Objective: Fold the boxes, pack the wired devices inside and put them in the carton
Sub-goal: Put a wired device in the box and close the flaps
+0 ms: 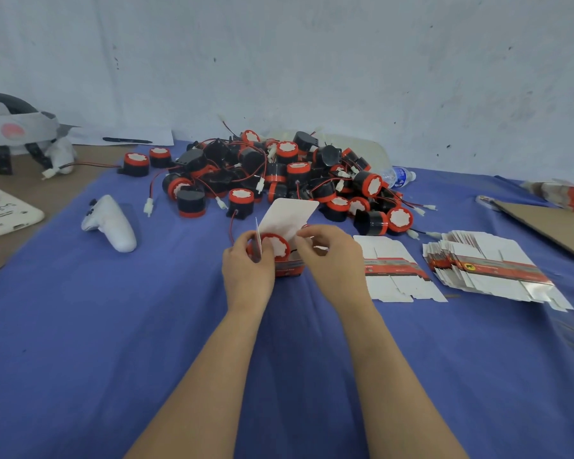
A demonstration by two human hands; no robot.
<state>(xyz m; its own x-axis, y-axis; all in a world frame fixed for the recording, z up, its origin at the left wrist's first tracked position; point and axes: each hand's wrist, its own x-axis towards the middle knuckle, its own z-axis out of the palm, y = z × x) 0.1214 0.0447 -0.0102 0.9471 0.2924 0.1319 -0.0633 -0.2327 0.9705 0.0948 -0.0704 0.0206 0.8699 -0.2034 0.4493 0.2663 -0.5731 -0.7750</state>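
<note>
A small folded box with a red band stands on the blue cloth at centre, its white top flap raised. A black and red wired device sits inside it, white face up. My left hand grips the box's left side, with a side flap between thumb and fingers. My right hand pinches the box's right edge by the device. Behind lies a pile of wired devices. Flat unfolded boxes lie to the right, with a thicker stack beyond.
A white game controller lies at left on the cloth. A plastic water bottle rests behind the pile. A brown cardboard sheet is at far right. A pen, paper and headgear sit at back left.
</note>
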